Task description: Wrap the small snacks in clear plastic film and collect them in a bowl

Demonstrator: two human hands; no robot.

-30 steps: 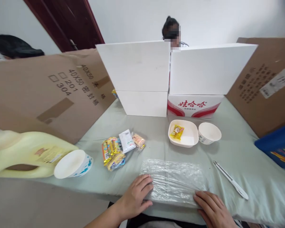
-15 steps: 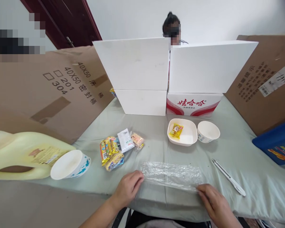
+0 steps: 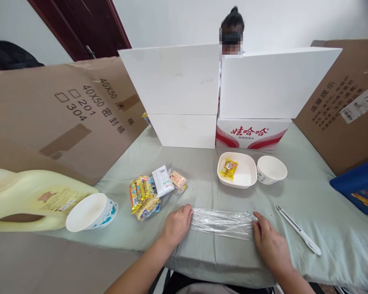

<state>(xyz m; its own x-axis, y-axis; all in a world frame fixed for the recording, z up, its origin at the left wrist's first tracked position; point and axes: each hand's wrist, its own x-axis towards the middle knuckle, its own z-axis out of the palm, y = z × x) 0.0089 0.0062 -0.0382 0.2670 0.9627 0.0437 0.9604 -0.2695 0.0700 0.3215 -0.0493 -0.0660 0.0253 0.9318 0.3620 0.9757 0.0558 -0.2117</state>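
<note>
A strip of crinkled clear plastic film [image 3: 222,224] lies stretched over the cloth near the table's front edge. My left hand [image 3: 177,224] pinches its left end between thumb and fingers. At the right end, my right hand [image 3: 270,239] pinches the film the same way. Left of the film lies a pile of wrapped snacks [image 3: 145,194], with a white packet [image 3: 162,181] and a pinkish wrapped piece [image 3: 178,181]. A pair of tongs [image 3: 298,230] rests to the right of my right hand.
Beyond the film stand a white tray [image 3: 247,173] holding a yellow-wrapped snack [image 3: 229,168] and a paper bowl [image 3: 271,170]. Another paper bowl [image 3: 92,212] leans by a pale yellow jug [image 3: 27,200]. Large cartons [image 3: 64,110] and white boxes [image 3: 184,81] wall the table; a person sits behind.
Both hands have moved farther from me with the film's near edge, my left also a little rightward. The film looks narrower and more bunched. The view has shifted slightly.
</note>
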